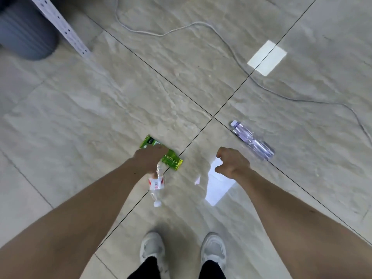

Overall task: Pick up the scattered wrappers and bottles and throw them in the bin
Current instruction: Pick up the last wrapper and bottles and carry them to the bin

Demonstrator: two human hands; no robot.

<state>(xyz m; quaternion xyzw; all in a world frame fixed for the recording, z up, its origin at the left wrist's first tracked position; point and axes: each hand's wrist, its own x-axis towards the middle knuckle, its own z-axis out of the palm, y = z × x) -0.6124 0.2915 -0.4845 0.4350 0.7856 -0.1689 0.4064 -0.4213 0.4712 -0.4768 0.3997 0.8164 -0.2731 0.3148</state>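
The left hand (150, 159) grips a crushed clear bottle (157, 183) with a red and white label; its fingers are curled around the upper part, and the bottle hangs down from the hand with its white cap at the low end, toward the shoes. The same hand lies over a green wrapper (161, 153), which sticks out on both sides of it; whether the fingers also pinch the wrapper, or whether it just lies on the floor (80, 109) under the hand, cannot be told.

The right hand (232, 163) hovers to the right of the green wrapper with its fingers curled in and nothing in them. A bright rectangular reflection shows on the glossy tile just beneath it.

A second clear bottle (252, 142) with a purple tint and a pale cap lies on its side on the floor, to the right of the green wrapper and just beyond the right hand, not touching it. It rests along a dark tile joint.

A grey ribbed bin (24, 35) stands far up and to the left of the green wrapper, well apart from it, partly behind a white perforated metal post (60, 25). A thin white cable (201, 25) snakes across the tiles beyond the wrapper and curves off to the right. Two white shoes (152, 249) stand below the wrapper, at the bottom edge of the view.
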